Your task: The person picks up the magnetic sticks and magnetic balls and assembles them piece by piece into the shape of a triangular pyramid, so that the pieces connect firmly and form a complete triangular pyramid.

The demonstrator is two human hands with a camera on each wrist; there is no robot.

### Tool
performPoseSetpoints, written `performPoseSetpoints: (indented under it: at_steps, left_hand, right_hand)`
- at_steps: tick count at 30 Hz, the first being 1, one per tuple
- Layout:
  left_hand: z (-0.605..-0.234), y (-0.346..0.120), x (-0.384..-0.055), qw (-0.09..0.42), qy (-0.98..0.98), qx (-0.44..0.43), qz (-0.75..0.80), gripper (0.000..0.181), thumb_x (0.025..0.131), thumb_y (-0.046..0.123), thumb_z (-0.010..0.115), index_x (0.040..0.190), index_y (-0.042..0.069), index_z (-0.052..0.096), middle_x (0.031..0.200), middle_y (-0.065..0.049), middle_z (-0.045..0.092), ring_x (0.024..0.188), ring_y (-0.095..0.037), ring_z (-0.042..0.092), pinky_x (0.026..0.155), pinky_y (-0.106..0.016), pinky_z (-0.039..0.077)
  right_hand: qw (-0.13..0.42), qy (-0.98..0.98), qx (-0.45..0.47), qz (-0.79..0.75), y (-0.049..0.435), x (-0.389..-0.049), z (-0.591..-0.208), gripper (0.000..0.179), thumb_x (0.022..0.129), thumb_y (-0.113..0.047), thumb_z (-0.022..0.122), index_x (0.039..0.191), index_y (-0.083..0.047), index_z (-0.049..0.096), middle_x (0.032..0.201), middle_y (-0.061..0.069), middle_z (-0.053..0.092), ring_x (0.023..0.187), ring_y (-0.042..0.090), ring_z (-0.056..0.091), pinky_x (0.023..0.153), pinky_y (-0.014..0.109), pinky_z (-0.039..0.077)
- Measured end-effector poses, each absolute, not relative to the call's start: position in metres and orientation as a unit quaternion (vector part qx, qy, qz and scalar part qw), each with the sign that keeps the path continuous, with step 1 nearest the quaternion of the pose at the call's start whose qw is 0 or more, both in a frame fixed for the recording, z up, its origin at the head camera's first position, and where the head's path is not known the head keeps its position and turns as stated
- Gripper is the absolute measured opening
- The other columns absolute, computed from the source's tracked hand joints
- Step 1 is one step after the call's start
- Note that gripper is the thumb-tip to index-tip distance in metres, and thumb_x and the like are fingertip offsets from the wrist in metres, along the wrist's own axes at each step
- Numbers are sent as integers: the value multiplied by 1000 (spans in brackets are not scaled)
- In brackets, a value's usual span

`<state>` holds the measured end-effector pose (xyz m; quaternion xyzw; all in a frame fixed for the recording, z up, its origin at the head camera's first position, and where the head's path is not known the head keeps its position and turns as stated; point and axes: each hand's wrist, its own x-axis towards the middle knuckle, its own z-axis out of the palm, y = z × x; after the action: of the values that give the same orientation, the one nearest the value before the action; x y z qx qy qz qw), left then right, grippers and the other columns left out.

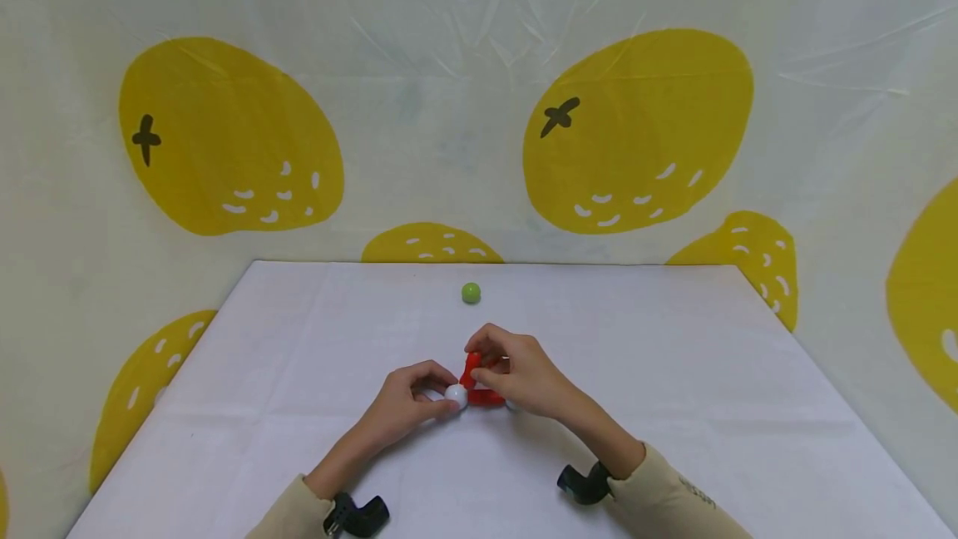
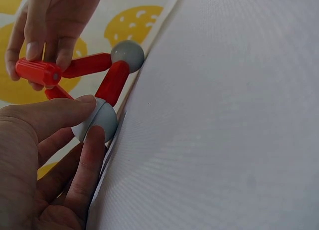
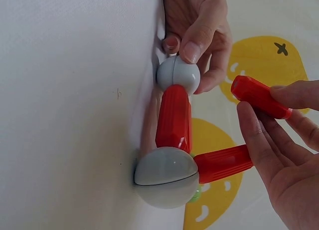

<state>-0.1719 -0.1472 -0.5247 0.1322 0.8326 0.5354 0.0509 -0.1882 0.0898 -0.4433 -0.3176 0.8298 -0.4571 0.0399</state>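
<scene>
My left hand (image 1: 407, 398) pinches a white ball (image 2: 107, 120) between thumb and fingers on the tabletop. A red rod (image 3: 174, 117) joins it to a second white ball (image 3: 167, 177), which also rests on the table. From that second ball a red rod (image 3: 224, 162) slants up toward my right hand (image 1: 524, 368). The thumb and fingers of the right hand grip another red rod (image 3: 261, 98), its near end apart from the balls in the right wrist view. A further red piece (image 2: 59, 93) shows behind my left thumb; its ends are hidden.
A green ball (image 1: 471, 293) sits near the far edge of the white-covered table (image 1: 299, 339). Behind the table hangs a pale sheet (image 1: 434, 123) printed with yellow fruit. Dark wrist-worn devices (image 1: 584, 483) sit by both sleeves.
</scene>
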Motion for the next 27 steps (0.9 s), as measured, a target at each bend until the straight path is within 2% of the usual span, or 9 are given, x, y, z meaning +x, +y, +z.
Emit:
performPoseSetpoints:
  at_steps: [27]
  left_hand:
    - [-525, -147, -171, 47, 836, 130, 530, 28, 86, 29, 84, 111, 24, 73, 108, 1, 73, 93, -12, 68, 74, -24, 59]
  right_hand:
    - [39, 830, -326, -451, 90, -188, -443, 24, 94, -5, 70, 116, -13, 64, 102, 1, 73, 91, 11, 67, 81, 22, 57]
